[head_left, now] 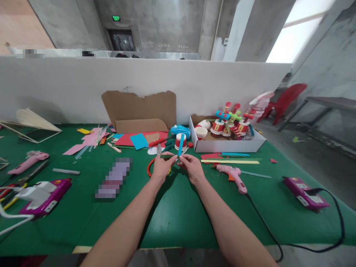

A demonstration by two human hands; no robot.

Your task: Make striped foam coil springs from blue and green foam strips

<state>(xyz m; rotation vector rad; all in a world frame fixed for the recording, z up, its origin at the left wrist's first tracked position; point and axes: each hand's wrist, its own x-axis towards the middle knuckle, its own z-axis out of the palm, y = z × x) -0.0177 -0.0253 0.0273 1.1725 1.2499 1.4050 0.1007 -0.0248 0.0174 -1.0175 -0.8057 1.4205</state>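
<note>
My left hand and my right hand meet over the middle of the table, fingertips pinched close together. A narrow blue paper strip stands up from the fingertips of my right hand. A dark green paper strip runs sideways at the fingertips of my left hand; where the strips meet is mostly hidden by the fingers. Scissors lie partly under my left hand, an orange-red handle loop showing. Just behind the hands stands a red and white paper cup.
A white box holds several decorated cups. A pink glue gun lies right, its cord trailing to the table edge. Purple power strips sit at both sides. Coloured paper and cardboard are at the back. A blurred-out rectangular object lies left.
</note>
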